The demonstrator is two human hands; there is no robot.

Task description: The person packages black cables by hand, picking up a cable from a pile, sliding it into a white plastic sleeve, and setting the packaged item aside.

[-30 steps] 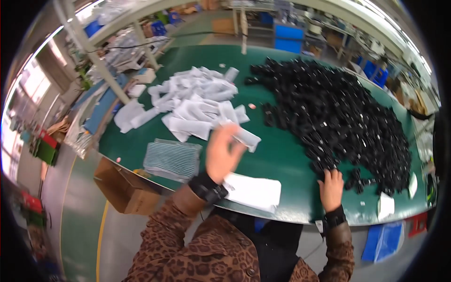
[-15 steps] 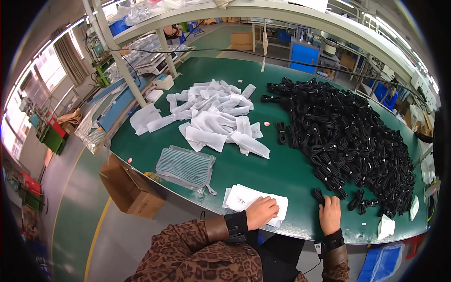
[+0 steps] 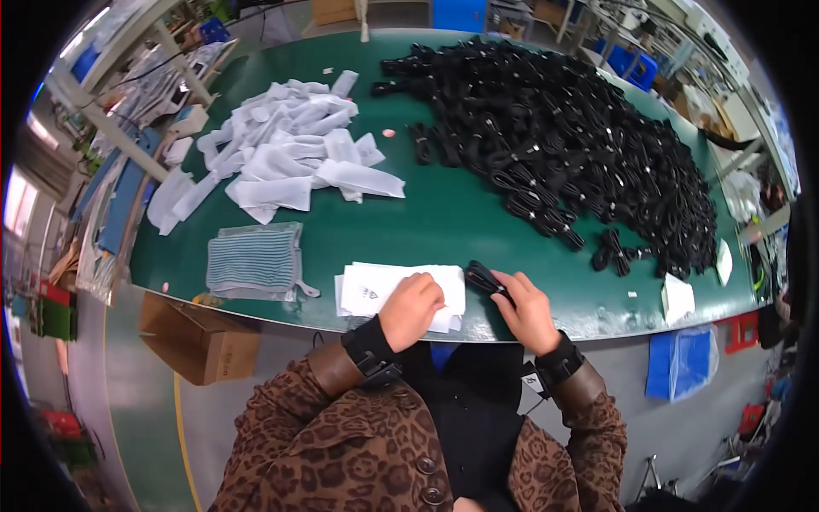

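A coiled black cable bundle (image 3: 484,276) is gripped between the thumb and fingers of my right hand (image 3: 527,312), just above the table's front edge. Beside it, a small stack of flat white bags (image 3: 367,287) with a small dark print lies on the green table. My left hand (image 3: 411,311) rests on this stack, its fingers curled and pinching at the right part of the top bag. A large heap of black cable bundles (image 3: 563,136) spreads over the right side. At the left lies a loose pile of white pouches (image 3: 290,154).
A clear bag with a blue-striped piece (image 3: 254,261) lies at the front left of the green table (image 3: 409,222). White scraps (image 3: 678,299) sit near the right edge. Below stand an open cardboard box (image 3: 200,337) and a blue bin (image 3: 670,365). Shelf posts rise at the left.
My right hand has picked up a cable bundle and brought it left, next to the white bags. My left hand's fingers have curled at the top bag. The view has tilted down and turned right.
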